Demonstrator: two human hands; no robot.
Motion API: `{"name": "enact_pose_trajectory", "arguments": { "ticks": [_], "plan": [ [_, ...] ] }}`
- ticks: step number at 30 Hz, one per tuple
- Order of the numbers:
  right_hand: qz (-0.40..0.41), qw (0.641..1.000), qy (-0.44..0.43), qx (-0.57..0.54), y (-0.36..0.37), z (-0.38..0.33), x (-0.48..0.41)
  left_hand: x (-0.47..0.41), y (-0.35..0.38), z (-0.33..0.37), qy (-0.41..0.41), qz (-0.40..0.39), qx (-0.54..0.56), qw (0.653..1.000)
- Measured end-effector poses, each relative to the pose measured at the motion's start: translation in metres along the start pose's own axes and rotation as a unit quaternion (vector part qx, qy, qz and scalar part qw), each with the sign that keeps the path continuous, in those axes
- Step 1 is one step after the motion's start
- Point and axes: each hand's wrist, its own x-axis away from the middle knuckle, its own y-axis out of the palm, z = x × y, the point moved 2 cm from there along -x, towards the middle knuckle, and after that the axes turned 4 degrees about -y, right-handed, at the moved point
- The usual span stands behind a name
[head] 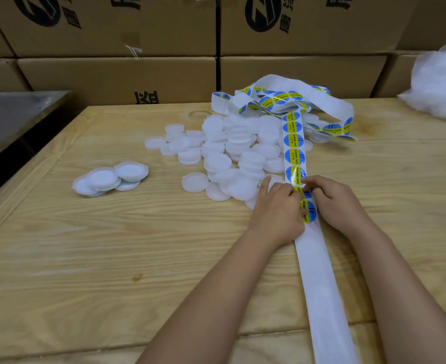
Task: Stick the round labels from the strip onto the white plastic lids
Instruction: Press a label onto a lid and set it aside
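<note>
A long paper strip (295, 153) lies on the wooden table (111, 258). Its long axis runs from the near edge toward the far edge, leaning slightly left as it goes away. The near part is bare white backing, smooth and flat. From between the hands onward it carries round labels (294, 141), glossy blue with a yellow band across each, set one after another in a single row. At its far end the strip rises into loose, tangled loops on top of a heap of lids (232, 153) in the far middle of the table. These lids are white plastic, round, shallow and slightly translucent, and they lie at all angles. A small stack of the same lids (111, 178) lies apart, toward the left edge.

Both forearms reach in from the near edge, bare, and meet on the strip. The left hand (279, 206) lies knuckles up, its fingers curled onto the strip's left edge and gripping it where a label sits. The right hand (334, 200) comes from the other side, thumb and forefinger pinching the strip's right edge at a label.

Brown cardboard boxes (111, 74) with dark print are stacked behind the far edge. A crinkled clear plastic bag (439, 82) sits at the far right corner. A grey metal surface (14, 114) lies beyond the left edge.
</note>
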Motion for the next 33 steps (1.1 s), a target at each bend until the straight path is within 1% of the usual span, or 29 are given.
{"name": "enact_pose_trajectory", "arguments": {
  "ticks": [5, 8, 13, 16, 18, 19, 21, 23, 25, 27, 28, 29, 30, 31, 33],
  "plan": [
    [0.013, 0.998, 0.023, -0.052, 0.0, 0.0, 0.0, 0.0, -0.004, 0.001, 0.001, 0.028, 0.01, 1.0],
    [0.016, 0.998, 0.032, -0.055, -0.001, 0.0, 0.001, 0.0, -0.007, 0.002, 0.0, 0.044, 0.018, 0.999],
    [-0.002, 0.998, 0.041, -0.05, -0.003, -0.003, 0.002, 0.003, -0.007, 0.002, 0.001, 0.034, 0.039, 0.999],
    [-0.044, 0.998, 0.052, -0.011, -0.002, 0.0, 0.002, 0.005, -0.01, 0.001, 0.001, 0.059, 0.108, 0.992],
    [-0.055, 0.996, 0.064, -0.003, -0.002, 0.001, 0.001, 0.007, -0.013, -0.002, -0.02, 0.07, 0.175, 0.982],
    [-0.054, 0.996, 0.068, -0.004, -0.001, 0.002, 0.0, 0.008, -0.015, -0.004, -0.035, 0.062, 0.21, 0.975],
    [-0.048, 0.996, 0.075, 0.003, 0.001, 0.003, -0.001, 0.01, -0.018, -0.009, -0.068, 0.035, 0.284, 0.956],
    [-0.036, 0.996, 0.081, 0.002, 0.001, 0.004, -0.001, 0.013, -0.022, -0.017, -0.11, 0.035, 0.364, 0.924],
    [-0.001, 0.997, 0.072, -0.007, 0.0, 0.003, -0.001, 0.015, -0.028, -0.028, -0.161, 0.053, 0.44, 0.882],
    [0.061, 0.997, 0.036, -0.004, -0.002, -0.003, -0.003, 0.018, -0.033, -0.04, -0.201, 0.073, 0.508, 0.835],
    [0.091, 0.995, 0.024, -0.021, -0.003, -0.008, -0.004, 0.02, -0.035, -0.045, -0.215, 0.08, 0.536, 0.812],
    [0.109, 0.992, 0.023, -0.066, -0.004, -0.014, -0.004, 0.021, -0.036, -0.049, -0.227, 0.084, 0.562, 0.791],
    [0.11, 0.985, 0.028, -0.13, -0.002, -0.021, -0.003, 0.022, -0.037, -0.052, -0.239, 0.088, 0.584, 0.771],
    [0.092, 0.977, 0.035, -0.19, 0.001, -0.028, -0.002, 0.022, -0.037, -0.054, -0.251, 0.091, 0.601, 0.753],
    [0.038, 0.967, 0.04, -0.247, 0.01, -0.038, 0.002, 0.022, -0.036, -0.056, -0.268, 0.095, 0.623, 0.728]
  ]
}}
